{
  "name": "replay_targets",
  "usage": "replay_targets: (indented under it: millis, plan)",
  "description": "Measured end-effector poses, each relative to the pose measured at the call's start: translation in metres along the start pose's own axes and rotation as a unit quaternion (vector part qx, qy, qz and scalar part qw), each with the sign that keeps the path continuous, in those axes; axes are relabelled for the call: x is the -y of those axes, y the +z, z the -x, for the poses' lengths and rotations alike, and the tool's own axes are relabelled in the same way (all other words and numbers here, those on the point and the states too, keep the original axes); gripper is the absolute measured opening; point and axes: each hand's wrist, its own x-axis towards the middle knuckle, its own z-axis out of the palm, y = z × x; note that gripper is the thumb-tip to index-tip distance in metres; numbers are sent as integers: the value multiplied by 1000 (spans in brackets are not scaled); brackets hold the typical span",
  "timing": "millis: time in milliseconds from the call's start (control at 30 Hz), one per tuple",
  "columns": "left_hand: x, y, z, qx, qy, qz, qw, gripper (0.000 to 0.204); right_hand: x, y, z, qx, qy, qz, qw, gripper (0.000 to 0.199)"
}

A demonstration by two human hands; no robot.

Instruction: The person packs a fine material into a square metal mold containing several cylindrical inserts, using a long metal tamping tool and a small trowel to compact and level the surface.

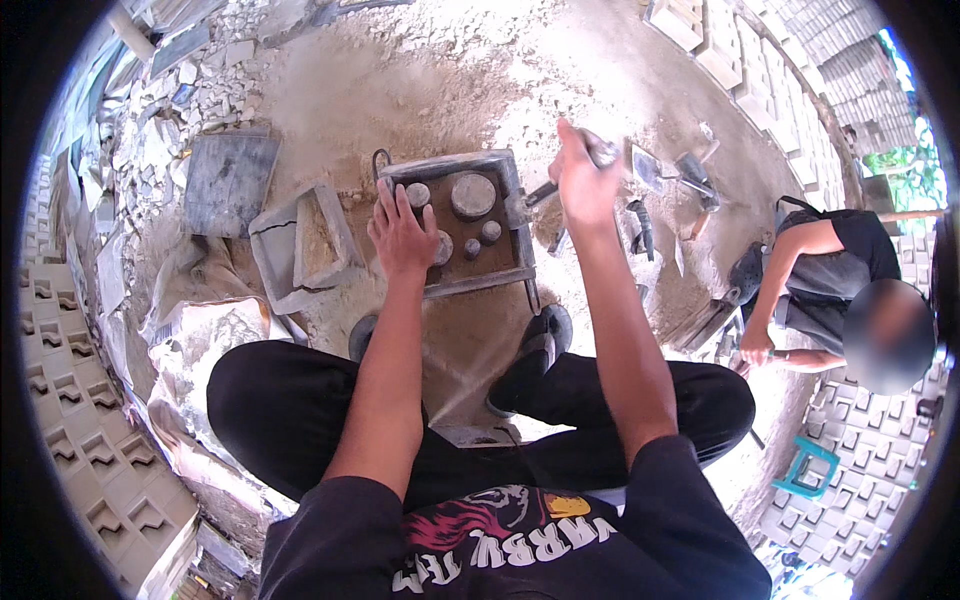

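In front of me stands a square grey mould box [455,288] with brownish sand inside. Several round grey pieces sit in it, among them a large disc [474,196] and a small cylinder [490,233]. My left hand [402,235] lies with spread fingers over the box's left side, partly covering another round piece [441,248]. Just right of the box, my right hand [585,185] is closed round a tool with a dark shaft [542,194] and a blurred, rounded grey end [601,150]. The shaft points toward the box's right wall; whether it touches cannot be told.
A second frame [275,260] with a cracked block lies left, beside a dark square board [232,170]. Metal tools [693,180] lie right. A co-worker [840,265] sits far right, near a teal stool [808,467]. Pale blocks [70,380] and rubble surround the area.
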Motion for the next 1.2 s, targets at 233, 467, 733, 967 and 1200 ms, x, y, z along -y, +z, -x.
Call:
replay_targets:
  millis: [233,467,733,967,1200]
  plan:
    - [-17,5,-4,20,2,9,1000,66,-58,-12,-24,-43,54,174,982,22]
    - [-14,3,0,8,0,12,1000,65,-51,-8,11,11,-19,159,987,38]
    - [-8,12,-5,-23,-12,66,997,60,-47,-23,47,103,-133,137,976,40]
    - [13,7,-4,-31,-59,99,993,61,-24,-6,55,69,-134,21,988,38]
    - [-51,-15,2,20,161,110,981,59,-89,-47,-8,45,48,203,977,32]
